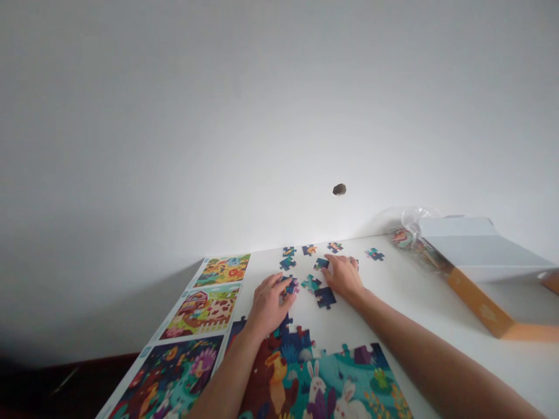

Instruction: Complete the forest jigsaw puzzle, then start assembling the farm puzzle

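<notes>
My left hand [271, 299] is over the white table, thumb and index finger closed round a dark puzzle piece [290, 286] with purple and orange on it. To its right, my right hand [345, 274] has its thumb and index finger at the edges of a dark blue-green puzzle piece [321, 263]. A teal piece [311, 283] and a navy piece [325, 298] lie between the hands. Below them is the partly joined puzzle [314, 378], showing rabbits, a frog and a brown animal; my left forearm covers part of it.
Several loose pieces, among them an orange-marked piece [310, 250], lie along the table's back edge by the wall [262, 116]. Picture sheets [205, 311] line the left edge. At right are an open box [480, 308] and a clear plastic bag [414, 238] with colourful contents.
</notes>
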A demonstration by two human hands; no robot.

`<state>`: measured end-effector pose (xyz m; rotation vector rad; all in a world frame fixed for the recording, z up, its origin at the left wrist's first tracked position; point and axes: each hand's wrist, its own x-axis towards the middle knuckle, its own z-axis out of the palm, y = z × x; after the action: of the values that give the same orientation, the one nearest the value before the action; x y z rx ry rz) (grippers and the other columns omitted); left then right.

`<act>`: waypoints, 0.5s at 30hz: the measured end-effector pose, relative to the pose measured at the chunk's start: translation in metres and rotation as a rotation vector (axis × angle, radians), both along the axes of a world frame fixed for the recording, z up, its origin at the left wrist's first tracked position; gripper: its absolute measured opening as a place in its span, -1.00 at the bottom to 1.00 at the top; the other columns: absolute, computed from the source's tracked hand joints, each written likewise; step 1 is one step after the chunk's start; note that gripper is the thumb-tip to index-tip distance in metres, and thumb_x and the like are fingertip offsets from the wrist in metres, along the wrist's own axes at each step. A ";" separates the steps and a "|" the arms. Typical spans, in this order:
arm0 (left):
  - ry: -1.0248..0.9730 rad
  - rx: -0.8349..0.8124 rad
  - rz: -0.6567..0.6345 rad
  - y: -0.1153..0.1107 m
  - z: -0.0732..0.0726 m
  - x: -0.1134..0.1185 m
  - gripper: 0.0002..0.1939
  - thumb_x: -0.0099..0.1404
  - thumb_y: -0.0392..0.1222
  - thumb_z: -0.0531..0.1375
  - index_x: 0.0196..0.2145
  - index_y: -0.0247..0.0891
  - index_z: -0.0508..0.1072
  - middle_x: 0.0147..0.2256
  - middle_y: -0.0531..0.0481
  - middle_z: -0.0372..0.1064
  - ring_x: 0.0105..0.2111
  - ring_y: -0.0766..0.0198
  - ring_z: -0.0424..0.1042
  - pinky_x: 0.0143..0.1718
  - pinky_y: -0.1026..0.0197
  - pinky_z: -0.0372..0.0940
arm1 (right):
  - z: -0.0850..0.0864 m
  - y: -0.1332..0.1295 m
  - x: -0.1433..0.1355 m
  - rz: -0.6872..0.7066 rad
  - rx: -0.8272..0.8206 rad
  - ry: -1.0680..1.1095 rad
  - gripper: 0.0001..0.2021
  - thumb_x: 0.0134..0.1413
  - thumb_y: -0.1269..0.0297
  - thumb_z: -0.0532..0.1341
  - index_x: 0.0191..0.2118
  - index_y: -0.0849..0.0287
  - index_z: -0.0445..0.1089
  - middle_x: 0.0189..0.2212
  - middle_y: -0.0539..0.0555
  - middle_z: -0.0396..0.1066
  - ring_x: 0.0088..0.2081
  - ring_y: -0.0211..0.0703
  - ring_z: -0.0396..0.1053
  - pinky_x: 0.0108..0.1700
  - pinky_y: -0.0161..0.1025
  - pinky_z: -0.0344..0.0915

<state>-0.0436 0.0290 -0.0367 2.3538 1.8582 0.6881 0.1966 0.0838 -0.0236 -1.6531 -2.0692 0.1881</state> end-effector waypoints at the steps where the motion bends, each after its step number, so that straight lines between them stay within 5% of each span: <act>1: -0.009 0.011 0.020 0.001 -0.001 0.000 -0.58 0.23 -0.06 0.19 0.06 -0.08 0.44 0.13 -0.07 0.30 0.15 0.10 0.24 0.21 0.07 0.11 | 0.001 0.005 0.007 -0.047 -0.010 -0.017 -0.64 0.18 0.27 0.14 0.09 0.13 0.36 -0.02 0.22 0.39 0.07 0.15 0.24 0.13 0.12 -0.01; 5: -0.028 0.029 0.136 0.003 0.000 -0.001 -0.45 0.13 -0.02 0.28 0.07 -0.18 0.41 0.04 -0.12 0.36 0.07 0.04 0.28 0.14 0.06 0.16 | 0.001 0.029 0.048 -0.180 -0.044 -0.032 -0.58 -0.01 0.22 0.30 0.02 0.18 0.44 -0.08 0.32 0.37 -0.02 0.29 0.29 -0.01 0.09 0.12; 8: -0.020 0.011 0.188 0.003 0.002 -0.002 -0.48 0.09 0.00 0.32 0.01 -0.14 0.46 -0.03 -0.08 0.41 0.01 0.04 0.32 0.07 0.07 0.20 | -0.006 0.040 0.073 -0.090 -0.067 0.018 -0.65 -0.03 0.12 0.34 -0.12 0.17 0.52 -0.21 0.20 0.43 -0.19 0.07 0.39 -0.11 -0.14 0.22; 15: -0.096 0.010 0.152 0.005 0.004 -0.003 -0.55 0.09 -0.14 0.34 -0.03 -0.14 0.47 -0.12 -0.03 0.44 -0.08 0.11 0.35 0.02 0.12 0.22 | -0.024 0.045 0.075 0.033 0.014 0.168 -0.76 0.18 0.21 0.14 -0.26 0.17 0.54 -0.44 0.03 0.46 -0.37 -0.13 0.39 -0.28 -0.30 0.21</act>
<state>-0.0463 0.0339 -0.0331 2.1597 2.0109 0.8113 0.2717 0.1285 -0.0471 -1.5405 -1.9686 0.3120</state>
